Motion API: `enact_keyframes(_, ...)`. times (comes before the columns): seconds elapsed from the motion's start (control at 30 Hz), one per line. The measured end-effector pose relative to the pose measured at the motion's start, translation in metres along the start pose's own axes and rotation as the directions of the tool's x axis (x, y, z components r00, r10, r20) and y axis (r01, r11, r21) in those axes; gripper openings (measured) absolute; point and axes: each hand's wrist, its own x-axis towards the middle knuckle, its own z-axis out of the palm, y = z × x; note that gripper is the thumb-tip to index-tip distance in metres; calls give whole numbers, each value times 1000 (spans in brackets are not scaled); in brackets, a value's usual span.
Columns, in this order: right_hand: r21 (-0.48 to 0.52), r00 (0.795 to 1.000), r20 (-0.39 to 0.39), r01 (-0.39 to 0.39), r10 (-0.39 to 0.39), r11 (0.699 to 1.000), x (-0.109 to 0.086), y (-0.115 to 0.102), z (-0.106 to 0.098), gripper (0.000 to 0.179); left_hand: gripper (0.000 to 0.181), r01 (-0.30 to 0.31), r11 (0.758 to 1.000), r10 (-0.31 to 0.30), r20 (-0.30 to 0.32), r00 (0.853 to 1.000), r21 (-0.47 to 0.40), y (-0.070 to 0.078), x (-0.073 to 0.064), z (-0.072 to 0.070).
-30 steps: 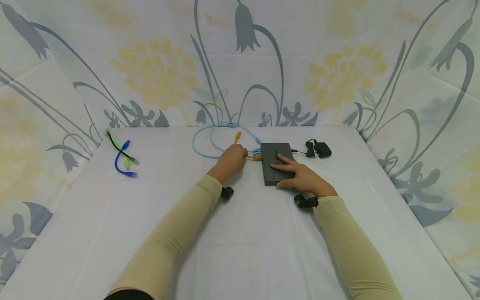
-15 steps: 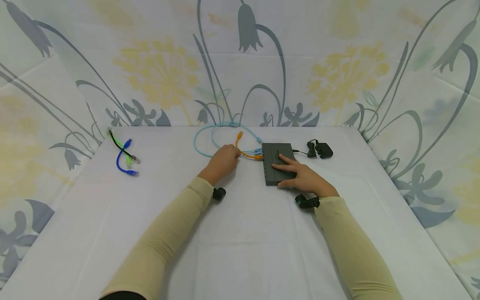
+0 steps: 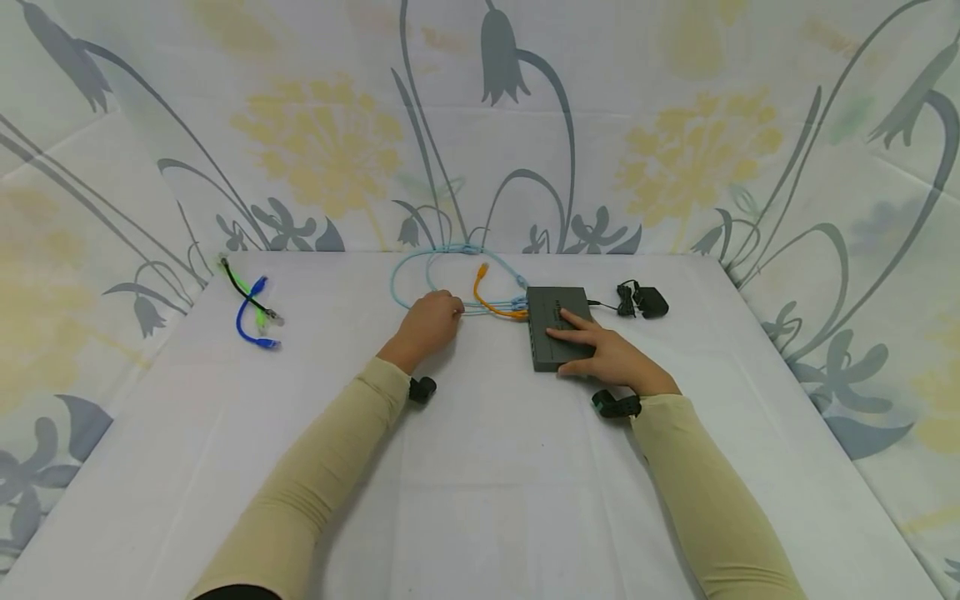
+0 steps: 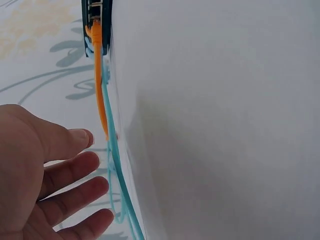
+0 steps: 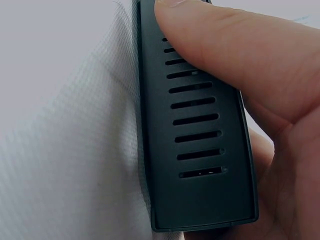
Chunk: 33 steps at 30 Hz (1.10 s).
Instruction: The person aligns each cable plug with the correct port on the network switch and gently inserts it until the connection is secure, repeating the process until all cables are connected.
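A flat dark grey network switch (image 3: pixel 543 354) lies on the table. My right hand (image 3: pixel 609 357) rests on it, fingers spread over the top and the thumb (image 5: pixel 210 35) against its slotted side. A short orange network cable (image 3: pixel 477 295) is plugged into the switch's left side; its other plug lies loose, pointing away. Light blue network cable (image 3: pixel 393 283) runs from the same side and loops behind. Left of the orange cable is my left hand (image 3: pixel 426 325), close to the light blue cable. In the left wrist view its fingers (image 4: pixel 75 200) are loosely bent and hold nothing.
At the table's back left lie a blue cable (image 3: pixel 242 321), a black cable (image 3: pixel 243 292) and a green cable (image 3: pixel 260 318), crossing each other. A black power adapter (image 3: pixel 651 302) with a bundled cord sits right of the switch. Flower-patterned cloth (image 3: pixel 442 125) hangs behind the white-covered table.
My left hand has let go of the orange cable and moved left, away from it. The right hand has stayed on the network switch.
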Motion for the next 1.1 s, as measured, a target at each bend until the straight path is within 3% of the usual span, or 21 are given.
enact_keyframes(0.73, -1, 1000, 2, 5, -5, 1000, 1, -1, 0, 73, 22, 51, 998, -50, -49, 998, 24, -43, -28, -17)
enact_keyframes(1.1, 3, 1000, 4, -4, 4, 1000, -1, -3, 0, 73, 24, 100, 994, -100, -16, 995, 42, -63, -42, -34)
